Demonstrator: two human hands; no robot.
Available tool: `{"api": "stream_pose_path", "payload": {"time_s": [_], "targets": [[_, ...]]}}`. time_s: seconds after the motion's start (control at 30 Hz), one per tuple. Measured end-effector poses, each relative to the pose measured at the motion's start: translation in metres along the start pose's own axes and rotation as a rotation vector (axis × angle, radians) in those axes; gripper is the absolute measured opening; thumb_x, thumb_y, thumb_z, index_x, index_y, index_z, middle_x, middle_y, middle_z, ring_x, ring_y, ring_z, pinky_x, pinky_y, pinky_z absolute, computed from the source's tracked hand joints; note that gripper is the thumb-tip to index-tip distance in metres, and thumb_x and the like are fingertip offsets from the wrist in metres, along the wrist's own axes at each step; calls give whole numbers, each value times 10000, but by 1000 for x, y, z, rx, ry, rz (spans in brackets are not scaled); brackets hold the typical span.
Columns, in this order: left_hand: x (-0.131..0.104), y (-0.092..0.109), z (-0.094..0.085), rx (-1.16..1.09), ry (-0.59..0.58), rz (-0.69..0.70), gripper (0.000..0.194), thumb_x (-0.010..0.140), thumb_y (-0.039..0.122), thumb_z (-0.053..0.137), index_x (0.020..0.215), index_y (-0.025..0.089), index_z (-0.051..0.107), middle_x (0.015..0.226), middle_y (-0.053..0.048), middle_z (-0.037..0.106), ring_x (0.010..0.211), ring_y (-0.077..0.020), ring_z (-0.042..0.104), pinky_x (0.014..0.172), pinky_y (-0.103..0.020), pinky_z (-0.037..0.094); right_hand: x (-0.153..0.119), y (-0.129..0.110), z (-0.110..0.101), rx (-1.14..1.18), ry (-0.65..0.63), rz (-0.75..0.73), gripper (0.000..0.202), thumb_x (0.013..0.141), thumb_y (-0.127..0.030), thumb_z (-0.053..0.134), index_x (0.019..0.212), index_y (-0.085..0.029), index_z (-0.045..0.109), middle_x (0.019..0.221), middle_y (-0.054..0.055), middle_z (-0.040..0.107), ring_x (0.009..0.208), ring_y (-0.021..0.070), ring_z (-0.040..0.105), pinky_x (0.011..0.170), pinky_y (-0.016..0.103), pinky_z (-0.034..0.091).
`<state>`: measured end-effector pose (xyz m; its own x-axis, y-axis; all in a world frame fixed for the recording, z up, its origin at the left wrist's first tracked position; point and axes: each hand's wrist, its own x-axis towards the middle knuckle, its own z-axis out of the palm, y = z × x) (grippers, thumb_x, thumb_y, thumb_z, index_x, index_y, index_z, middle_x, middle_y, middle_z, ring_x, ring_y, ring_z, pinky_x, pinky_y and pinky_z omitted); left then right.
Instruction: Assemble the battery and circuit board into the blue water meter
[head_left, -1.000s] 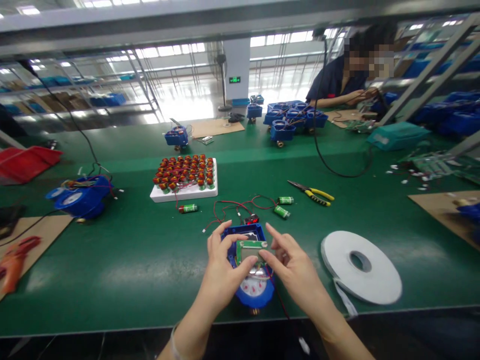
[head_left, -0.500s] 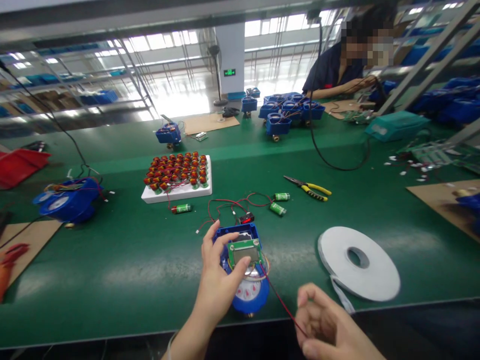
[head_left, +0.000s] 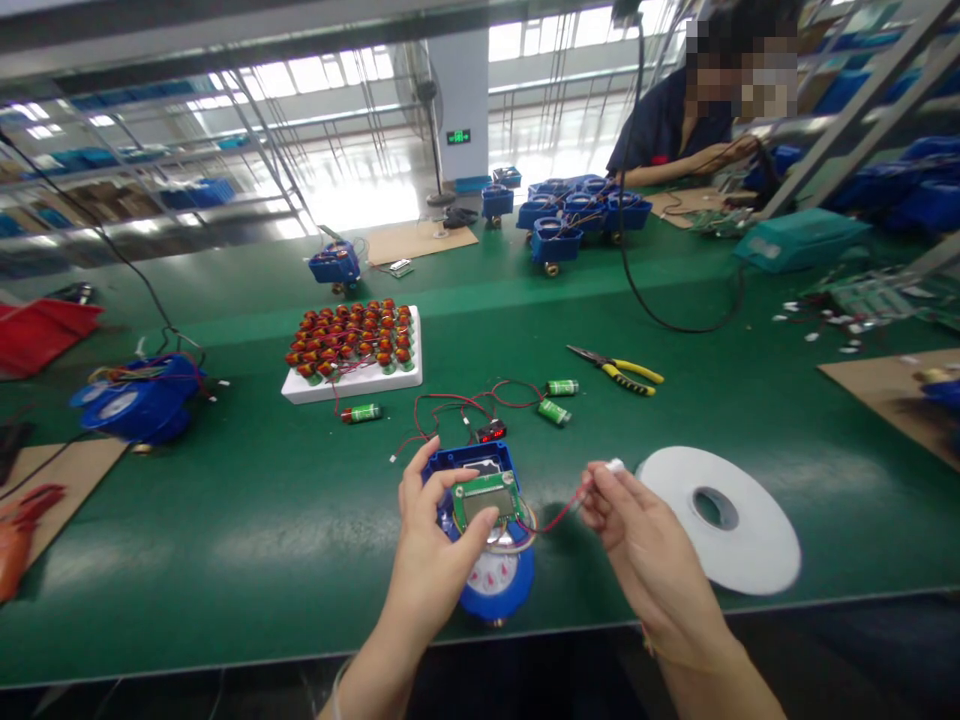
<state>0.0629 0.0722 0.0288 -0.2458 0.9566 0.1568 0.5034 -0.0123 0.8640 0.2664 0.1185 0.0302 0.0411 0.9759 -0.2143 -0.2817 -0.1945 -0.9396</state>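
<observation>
My left hand (head_left: 439,545) grips a green circuit board with a display (head_left: 486,502), thumb on its front and fingers along its upper left. The board rests over a blue meter housing (head_left: 499,590) with a dial face, near the table's front edge. A red wire (head_left: 555,522) runs from the board to my right hand (head_left: 626,510), whose fingers are pinched on it. A small white connector (head_left: 615,466) shows at those fingertips. Behind the housing lie a small module with red digits (head_left: 492,431) and two green battery cells (head_left: 555,412) on wires.
A roll of white tape (head_left: 750,550) lies right of my right hand. Pliers (head_left: 622,372) and a white tray of coils (head_left: 360,385) lie further back. Blue meters (head_left: 555,240) stand at the back, blue meter units (head_left: 142,405) at left. A person (head_left: 660,130) works across the table.
My right hand has moved up and toward the left, from the table's front edge to beside the tape roll. The red wire now sags between board and fingers, and a white connector shows.
</observation>
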Motion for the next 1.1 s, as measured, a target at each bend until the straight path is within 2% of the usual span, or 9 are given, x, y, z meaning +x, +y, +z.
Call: {"api": "stream_pose_path", "payload": {"time_s": [0.17, 0.27, 0.37, 0.5, 0.73, 0.8, 0.9, 1.0, 1.1], "targets": [[-1, 0, 0, 24, -8, 0, 252, 797, 286, 690, 1043, 280, 640, 1477, -60, 339, 1371, -309, 332, 1138, -587, 235, 34, 11, 14, -139, -35, -55, 477, 679, -505, 824, 968, -135, 741, 724, 23, 608, 589, 127, 456, 498, 225, 357], [-1, -3, -2, 26, -28, -11, 333, 806, 318, 684, 1133, 306, 620, 1492, -56, 322, 1383, -317, 314, 1135, -589, 245, 39, 15, 21, -199, -99, -63, 487, 723, -486, 787, 1070, -147, 738, 763, 30, 659, 586, 128, 474, 531, 242, 382], [-1, -7, -6, -2, -56, -17, 474, 820, 366, 672, 1274, 340, 539, 1507, -62, 309, 1403, -314, 284, 1139, -582, 245, 38, 17, 26, -239, -137, -77, 447, 756, -479, 761, 1083, -175, 737, 991, 67, 707, 790, 201, 601, 726, 318, 486], [-1, -9, -11, -48, -93, -40, 522, 824, 426, 666, 1317, 362, 507, 1520, -52, 315, 1417, -314, 267, 1146, -576, 239, 36, 21, 29, -258, -161, -86, 431, 768, -485, 750, 1074, -182, 740, 1141, 81, 673, 1080, 282, 594, 1003, 423, 429], [8, -13, -23, -234, -58, -70, 539, 831, 548, 615, 1308, 308, 538, 1507, -70, 367, 1403, -309, 312, 1141, -495, 295, 37, 24, 28, -281, -153, -13, 580, 749, -497, 770, 1173, -113, 679, 1010, 110, 705, 906, 269, 660, 766, 342, 548], [20, -24, -34, -261, 51, -143, 503, 852, 540, 585, 1278, 275, 558, 1420, -88, 478, 1314, -287, 439, 1066, -436, 397, 38, 24, 27, -305, -147, -7, 571, 742, -506, 763, 1148, -112, 686, 976, 104, 708, 869, 250, 661, 728, 306, 540], [44, -48, -55, -96, 200, -310, 546, 814, 563, 585, 1223, 201, 597, 1254, -114, 602, 1075, -258, 586, 861, -363, 492, 39, 24, 26, -336, -154, -22, 534, 753, -505, 740, 1124, -124, 693, 975, 99, 706, 859, 236, 657, 728, 288, 530], [66, -68, -69, 20, 104, -416, 593, 711, 569, 643, 1123, 144, 677, 1115, -132, 666, 890, -246, 606, 669, -320, 478, 40, 24, 27, -335, -177, -31, 506, 765, -504, 720, 1112, -137, 692, 1004, 98, 702, 867, 234, 654, 760, 297, 527], [76, -77, -71, -47, -62, -490, 534, 664, 556, 685, 982, 131, 742, 884, -108, 716, 715, -209, 590, 511, -268, 408, 41, 24, 28, -333, -188, -30, 484, 771, -500, 705, 1097, -142, 693, 978, 91, 701, 870, 237, 651, 767, 303, 523]]}}
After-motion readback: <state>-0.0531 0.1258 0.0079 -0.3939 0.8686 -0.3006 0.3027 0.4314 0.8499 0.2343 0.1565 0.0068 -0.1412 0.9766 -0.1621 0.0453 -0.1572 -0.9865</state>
